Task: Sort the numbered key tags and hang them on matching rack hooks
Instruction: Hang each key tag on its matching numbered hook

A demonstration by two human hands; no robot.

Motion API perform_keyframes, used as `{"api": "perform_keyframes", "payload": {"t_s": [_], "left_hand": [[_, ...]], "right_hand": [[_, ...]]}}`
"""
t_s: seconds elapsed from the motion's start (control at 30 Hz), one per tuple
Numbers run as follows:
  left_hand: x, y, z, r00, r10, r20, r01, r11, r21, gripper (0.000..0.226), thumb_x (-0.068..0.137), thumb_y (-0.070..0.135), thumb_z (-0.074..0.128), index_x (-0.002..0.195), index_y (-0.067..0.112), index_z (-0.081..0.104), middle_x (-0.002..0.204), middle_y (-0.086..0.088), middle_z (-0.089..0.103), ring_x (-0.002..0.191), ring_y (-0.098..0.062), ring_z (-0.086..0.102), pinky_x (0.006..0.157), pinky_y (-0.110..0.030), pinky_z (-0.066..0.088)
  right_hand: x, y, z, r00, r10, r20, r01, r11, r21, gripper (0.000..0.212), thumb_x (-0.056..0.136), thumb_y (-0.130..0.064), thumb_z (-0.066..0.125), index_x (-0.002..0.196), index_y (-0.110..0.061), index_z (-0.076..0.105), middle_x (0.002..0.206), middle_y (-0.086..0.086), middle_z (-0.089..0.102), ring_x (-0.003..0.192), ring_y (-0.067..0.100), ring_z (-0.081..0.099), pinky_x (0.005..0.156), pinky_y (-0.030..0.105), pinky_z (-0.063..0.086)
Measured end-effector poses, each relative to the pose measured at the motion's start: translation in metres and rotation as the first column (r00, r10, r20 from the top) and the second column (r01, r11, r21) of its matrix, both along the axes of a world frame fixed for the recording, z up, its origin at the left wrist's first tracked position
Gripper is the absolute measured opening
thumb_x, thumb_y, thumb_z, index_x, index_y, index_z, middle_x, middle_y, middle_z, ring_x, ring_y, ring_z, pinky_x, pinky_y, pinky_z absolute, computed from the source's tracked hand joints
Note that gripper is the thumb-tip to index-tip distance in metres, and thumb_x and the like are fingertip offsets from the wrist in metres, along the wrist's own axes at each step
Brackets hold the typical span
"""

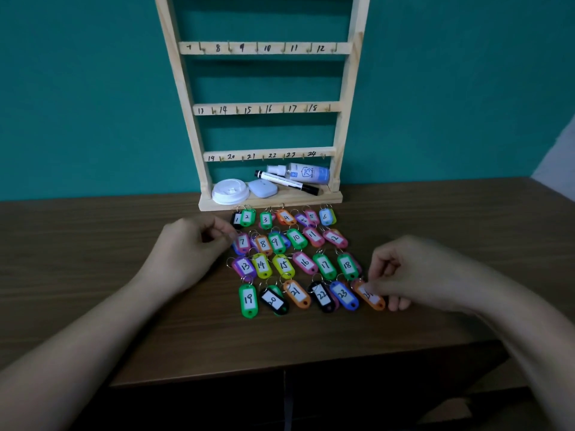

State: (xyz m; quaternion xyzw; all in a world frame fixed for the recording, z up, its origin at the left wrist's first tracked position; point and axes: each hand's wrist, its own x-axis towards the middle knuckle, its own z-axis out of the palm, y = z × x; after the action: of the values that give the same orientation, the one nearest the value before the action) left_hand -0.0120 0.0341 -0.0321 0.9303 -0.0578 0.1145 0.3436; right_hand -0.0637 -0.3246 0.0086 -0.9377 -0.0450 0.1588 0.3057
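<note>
Left hand (193,244): fingers curled beside pink plastic tag 7 (242,243); whether they grip it is unclear.
Right hand (417,272): fingertips pinch orange plastic tag 24 (371,298).

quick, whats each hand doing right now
Left hand: fingers curled beside tag 7; a grip cannot be told.
Right hand: pinches orange tag 24.

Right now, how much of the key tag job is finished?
Sorting looks done: the tags lie in numbered rows on the table. The right hand pinches orange tag 24; the left hand is at tag 7. Hanging remains: every visible rack hook is bare.
</note>
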Motion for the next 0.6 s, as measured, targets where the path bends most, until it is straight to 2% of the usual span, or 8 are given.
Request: {"api": "perform_keyframes", "payload": {"t_s": [0.1, 0.17, 0.2, 0.27, 0.4, 0.5, 0.6], "left_hand": [[0.011, 0.000, 0.005, 0.999, 0.045, 0.028, -0.047, 0.997, 0.058, 0.011, 0.096, 0.026, 0.072, 0.087, 0.033, 0.076, 0.083, 0.020, 0.074, 0.086, 0.007, 0.065, 0.067, -0.005, 0.041], [0.022, 0.000, 0.007, 0.996, 0.085, 0.019, -0.087, 0.990, 0.115, 0.011, 0.097, 0.029, 0.069, 0.087, 0.031, 0.074, 0.084, 0.016, 0.072, 0.085, -0.001, 0.066, 0.069, -0.018, 0.046], [0.029, 0.000, 0.008, 0.995, 0.104, 0.006, -0.104, 0.983, 0.151, 0.011, 0.098, 0.032, 0.068, 0.088, 0.029, 0.073, 0.085, 0.013, 0.072, 0.087, -0.008, 0.067, 0.071, -0.026, 0.048], [0.041, -0.001, 0.010, 0.990, 0.140, -0.036, -0.129, 0.969, 0.211, 0.011, 0.098, 0.036, 0.067, 0.093, 0.027, 0.072, 0.091, 0.006, 0.072, 0.093, -0.019, 0.066, 0.075, -0.031, 0.047], [0.059, -0.004, 0.008, 0.975, 0.180, -0.128, -0.141, 0.955, 0.262, 0.022, 0.098, 0.044, 0.068, 0.103, 0.023, 0.073, 0.103, -0.003, 0.074, 0.098, -0.023, 0.066, 0.079, -0.034, 0.053], [0.070, -0.005, 0.010, 0.962, 0.200, -0.185, -0.149, 0.955, 0.256, 0.024, 0.096, 0.047, 0.071, 0.097, 0.023, 0.074, 0.104, -0.004, 0.074, 0.103, -0.027, 0.067, 0.081, -0.032, 0.052], [0.081, -0.007, 0.014, 0.937, 0.217, -0.273, -0.152, 0.959, 0.240, 0.030, 0.093, 0.050, 0.073, 0.097, 0.021, 0.074, 0.103, -0.005, 0.071, 0.101, -0.025, 0.065, 0.079, -0.031, 0.049]], "right_hand": [[0.001, 0.006, 0.012, 0.998, 0.024, 0.064, -0.011, 0.980, -0.199, 0.016, 0.094, -0.039, 0.078, 0.087, -0.026, 0.074, 0.079, -0.004, 0.076, 0.067, 0.009, 0.073, 0.062, 0.031, 0.059], [0.004, 0.013, 0.020, 0.988, 0.034, 0.149, 0.009, 0.960, -0.278, 0.014, 0.097, -0.043, 0.074, 0.089, -0.032, 0.072, 0.088, -0.010, 0.070, 0.077, 0.003, 0.066, 0.063, 0.025, 0.049], [0.006, 0.018, 0.023, 0.984, 0.026, 0.177, 0.023, 0.962, -0.271, 0.012, 0.098, -0.042, 0.072, 0.091, -0.033, 0.071, 0.093, -0.012, 0.068, 0.082, 0.002, 0.064, 0.066, 0.025, 0.050], [0.011, 0.030, 0.024, 0.975, 0.008, 0.221, 0.044, 0.973, -0.228, 0.009, 0.100, -0.039, 0.070, 0.093, -0.034, 0.069, 0.097, -0.013, 0.067, 0.088, 0.003, 0.065, 0.075, 0.030, 0.056], [0.024, 0.056, 0.018, 0.959, -0.007, 0.282, 0.043, 0.992, -0.122, 0.004, 0.101, -0.034, 0.069, 0.097, -0.034, 0.068, 0.099, -0.013, 0.067, 0.088, 0.002, 0.065, 0.082, 0.034, 0.059], [0.030, 0.073, 0.012, 0.951, 0.008, 0.309, 0.018, 0.996, -0.084, 0.003, 0.101, -0.031, 0.070, 0.098, -0.032, 0.070, 0.097, -0.013, 0.068, 0.087, 0.002, 0.066, 0.079, 0.032, 0.059], [0.035, 0.086, 0.007, 0.949, 0.028, 0.314, -0.009, 0.998, -0.061, 0.003, 0.101, -0.029, 0.068, 0.100, -0.029, 0.071, 0.100, -0.011, 0.069, 0.088, 0.003, 0.066, 0.083, 0.035, 0.060]]}}
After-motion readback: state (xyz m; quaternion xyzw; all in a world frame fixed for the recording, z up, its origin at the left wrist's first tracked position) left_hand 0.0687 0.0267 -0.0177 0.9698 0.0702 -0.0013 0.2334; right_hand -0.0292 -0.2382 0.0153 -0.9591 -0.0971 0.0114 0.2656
